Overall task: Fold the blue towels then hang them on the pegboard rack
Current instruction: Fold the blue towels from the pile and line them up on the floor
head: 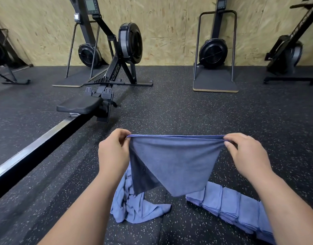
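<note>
We see our left hand [115, 152] and right hand [249, 156] bare, and both forearms bare to the near edge.

- Single view: a wide-angle camera worn on the person's head looked forward and down over the speckled floor [170, 106] toward the chipboard wall [170, 29].
- Nearest the lens were the left hand [113, 149] and right hand [247, 152], each pinching a top corner of the blue towel [177, 161]; both forearms entered from the bottom edge.
- The rowing machine [106, 82] stood at mid-distance, left of centre, between hands and wall.
</note>
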